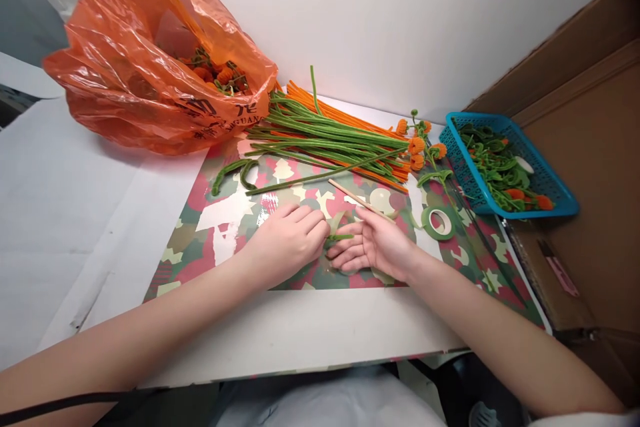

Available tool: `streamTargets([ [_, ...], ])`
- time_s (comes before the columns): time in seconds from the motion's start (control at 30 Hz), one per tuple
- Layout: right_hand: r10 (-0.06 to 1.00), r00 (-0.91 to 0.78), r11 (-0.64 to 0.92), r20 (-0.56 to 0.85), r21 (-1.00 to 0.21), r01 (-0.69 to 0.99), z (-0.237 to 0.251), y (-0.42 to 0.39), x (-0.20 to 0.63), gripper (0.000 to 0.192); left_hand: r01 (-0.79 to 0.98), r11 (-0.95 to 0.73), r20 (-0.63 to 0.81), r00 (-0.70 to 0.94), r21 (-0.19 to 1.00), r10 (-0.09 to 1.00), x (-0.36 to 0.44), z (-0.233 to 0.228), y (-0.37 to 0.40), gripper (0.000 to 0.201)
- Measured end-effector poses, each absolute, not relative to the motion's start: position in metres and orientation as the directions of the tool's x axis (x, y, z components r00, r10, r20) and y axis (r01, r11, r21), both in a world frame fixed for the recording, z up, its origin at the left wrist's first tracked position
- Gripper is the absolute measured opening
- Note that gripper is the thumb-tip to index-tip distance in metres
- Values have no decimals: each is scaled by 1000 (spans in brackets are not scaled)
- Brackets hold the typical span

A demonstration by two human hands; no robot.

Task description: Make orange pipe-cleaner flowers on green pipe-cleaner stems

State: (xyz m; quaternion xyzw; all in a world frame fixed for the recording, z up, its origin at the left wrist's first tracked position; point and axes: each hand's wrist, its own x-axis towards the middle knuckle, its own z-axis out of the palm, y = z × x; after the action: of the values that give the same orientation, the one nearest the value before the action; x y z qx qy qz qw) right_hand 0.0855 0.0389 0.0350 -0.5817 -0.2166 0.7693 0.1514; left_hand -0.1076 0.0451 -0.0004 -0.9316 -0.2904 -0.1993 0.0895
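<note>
My left hand (pixel 290 240) and my right hand (pixel 370 243) meet over the camouflage-patterned sheet (pixel 200 227). Both pinch a short green pipe-cleaner piece (pixel 338 237) between their fingertips. A thin wooden stick (pixel 357 200) lies slanted across my right hand's thumb side; whether the hand grips it is unclear. A roll of green tape (pixel 439 221) lies just right of my right hand. A bundle of long green and orange pipe cleaners (pixel 325 137) lies beyond the hands.
An orange plastic bag (pixel 150 67) with orange pompom flowers stands at the back left. A blue basket (pixel 553 187) of green leaves and orange pieces sits at the right. Finished orange flowers (pixel 417 143) lie by the bundle. Brown cardboard (pixel 590 147) walls the right side.
</note>
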Motion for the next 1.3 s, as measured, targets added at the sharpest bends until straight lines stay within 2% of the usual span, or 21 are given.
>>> streamTargets([
  [0.1,490,-295,-855,-820,-518,21,31,47,85,44,568,-817,421,769,-103,481,-106,1,42,21],
  [0.2,525,-275,-796,-806,-579,176,38,52,80,35,566,-814,410,778,-129,476,-103,3,40,22],
  [0.3,599,-226,-698,-768,-640,322,43,53,73,28,570,-810,411,776,-135,478,-101,5,38,22],
  [0.4,665,-201,-620,-719,-682,386,40,50,68,23,574,-810,398,776,-123,489,-100,5,37,22],
  [0.5,800,-200,-444,-566,-783,436,34,43,69,22,586,-806,377,768,-85,518,-100,5,37,22],
  [0.57,898,-208,-225,-388,-811,540,32,38,70,24,602,-799,365,742,8,562,-100,5,38,22],
  [0.6,928,-218,-111,-303,-781,614,33,36,70,24,607,-790,355,722,88,594,-101,5,39,21],
  [0.7,948,-284,153,-146,-574,804,37,30,70,24,587,-703,251,667,402,701,-101,9,41,15],
  [0.77,940,-327,259,-95,-423,868,41,28,69,21,577,-585,133,638,570,759,-101,15,42,11],
  [0.9,929,-366,346,-49,-228,910,48,23,72,18,569,-293,-101,560,768,823,-99,29,42,12],
  [1.0,899,-437,436,41,-186,880,52,19,77,19,476,-52,-254,553,878,794,-97,34,43,13],
  [1.1,860,-493,510,131,-191,839,53,13,83,22,380,115,-334,585,918,739,-95,34,44,15],
  [1.2,853,-503,523,141,-216,825,53,8,86,22,311,182,-338,587,933,736,-93,30,42,9],
  [1.3,865,-489,502,113,-232,833,53,5,87,22,265,169,-296,570,949,766,-91,28,38,10],
])
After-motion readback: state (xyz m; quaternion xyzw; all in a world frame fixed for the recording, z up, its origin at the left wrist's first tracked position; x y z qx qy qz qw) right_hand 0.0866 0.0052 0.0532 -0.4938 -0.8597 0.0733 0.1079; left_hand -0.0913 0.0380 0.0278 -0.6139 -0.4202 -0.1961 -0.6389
